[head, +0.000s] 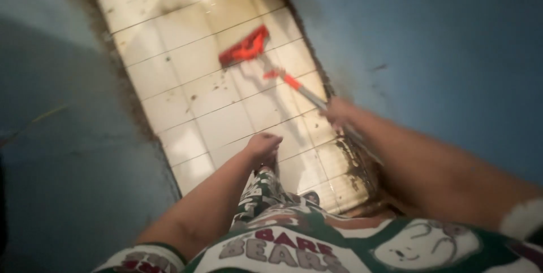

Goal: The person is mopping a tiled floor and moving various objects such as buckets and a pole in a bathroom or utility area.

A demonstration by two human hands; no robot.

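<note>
The right hand (pixel 338 110) is closed around the metal handle (pixel 310 95) of a floor brush, whose red head (pixel 245 48) rests on the tiled floor (pixel 169 81) well ahead. The left hand (pixel 263 144) hangs free, fingers curled into a loose fist, holding nothing. I think the tiles look wet and dirty, so a foot may slip. The strip between the blue walls (pixel 441 52) is narrow; the handle could knock the right wall.

A glossy cream tiled floor (pixel 186 115), stained with dark specks, is bounded by blue painted walls (pixel 441 47). Dark grime is seen along both wall bases.
</note>
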